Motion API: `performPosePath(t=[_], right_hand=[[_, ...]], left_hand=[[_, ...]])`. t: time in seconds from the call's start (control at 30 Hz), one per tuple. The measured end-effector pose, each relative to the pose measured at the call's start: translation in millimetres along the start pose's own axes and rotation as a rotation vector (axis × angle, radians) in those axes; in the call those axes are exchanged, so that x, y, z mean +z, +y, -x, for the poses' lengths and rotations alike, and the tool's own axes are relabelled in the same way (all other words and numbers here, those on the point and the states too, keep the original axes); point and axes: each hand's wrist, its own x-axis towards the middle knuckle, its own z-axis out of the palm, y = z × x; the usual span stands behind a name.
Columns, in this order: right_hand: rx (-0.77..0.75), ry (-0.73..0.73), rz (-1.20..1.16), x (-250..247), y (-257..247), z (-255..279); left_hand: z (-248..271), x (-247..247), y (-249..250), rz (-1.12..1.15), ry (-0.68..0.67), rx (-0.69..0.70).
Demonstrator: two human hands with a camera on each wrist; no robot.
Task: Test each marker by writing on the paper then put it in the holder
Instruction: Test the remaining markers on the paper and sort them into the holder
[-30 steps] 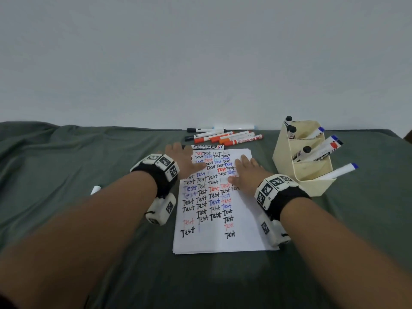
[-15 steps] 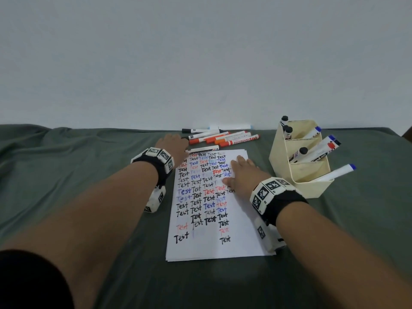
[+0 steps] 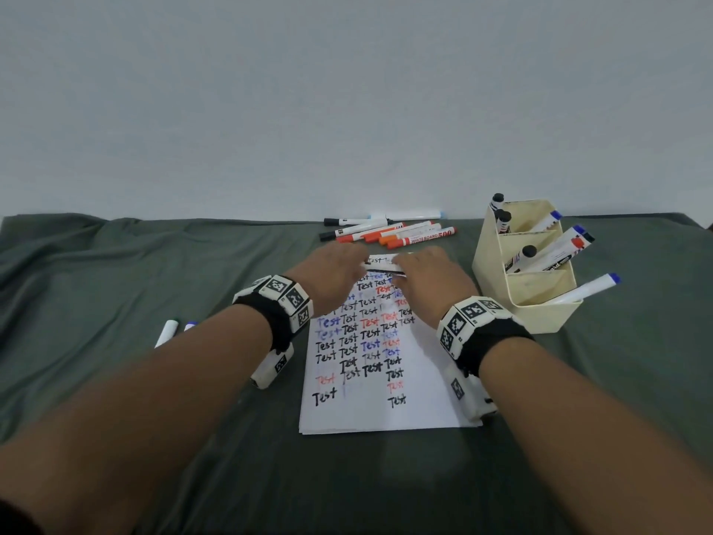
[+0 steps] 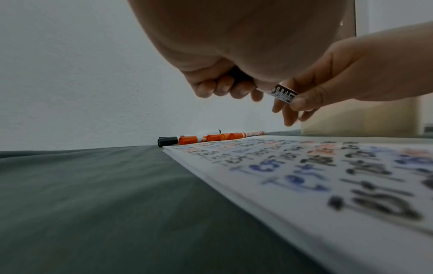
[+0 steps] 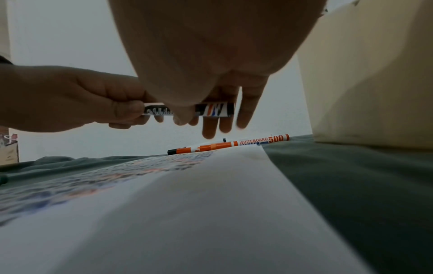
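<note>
Both hands hold one black-and-white whiteboard marker (image 3: 382, 269) level, just above the top edge of the paper (image 3: 420, 364). My left hand (image 3: 335, 276) grips its left end with curled fingers (image 4: 222, 87). My right hand (image 3: 428, 279) pinches the marker (image 5: 215, 109) between thumb and fingers, with the other fingers (image 5: 243, 115) hanging straight down. In the left wrist view the marker (image 4: 284, 93) shows between the two hands. The paper is covered with "Test" in black, blue and red. The cream holder (image 3: 540, 303) stands to the right with several markers in it.
A row of orange and black markers (image 3: 401, 235) lies behind the paper by the wall. A white marker with a blue cap (image 3: 166, 332) lies on the green cloth at the left. Another blue-capped marker (image 3: 586, 289) sticks out of the holder's front compartment.
My left hand picked the marker up from the paper's top edge. My right hand left the paper, moved forward and took hold of the marker's other part.
</note>
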Motion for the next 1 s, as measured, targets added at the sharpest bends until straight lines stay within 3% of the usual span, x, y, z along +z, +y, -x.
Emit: performPosePath(t=[0.17, 0.27, 0.33, 0.47, 0.53, 0.8, 0.9, 1.0], right_hand=[[-0.001, -0.031, -0.029, -5, -3, 1], [-0.024, -0.046, -0.029, -4, -3, 0], [-0.036, -0.036, -0.017, -4, -2, 0], [-0.011, -0.018, -0.046, -2, -1, 0], [0.001, -0.015, -0.047, -2, -1, 0], [0.028, 0.009, -0.054, 0, -1, -2], [0.025, 0.011, -0.057, 0, -1, -2], [0.021, 0.018, -0.056, 1, -1, -2]], left_hand=[[7, -5, 7, 0.012, -0.124, -0.032], [12, -7, -1, 0.007, -0.115, -0.067], [14, -11, -10, 0.012, -0.115, -0.150], [25, -20, -28, 0.226, -0.108, -0.417], [30, -20, -36, 0.176, -0.106, -0.490], [38, -30, -65, -0.138, -0.231, -0.410], [36, -26, -69, -0.172, -0.253, -0.366], [37, -21, -70, -0.141, -0.252, -0.410]])
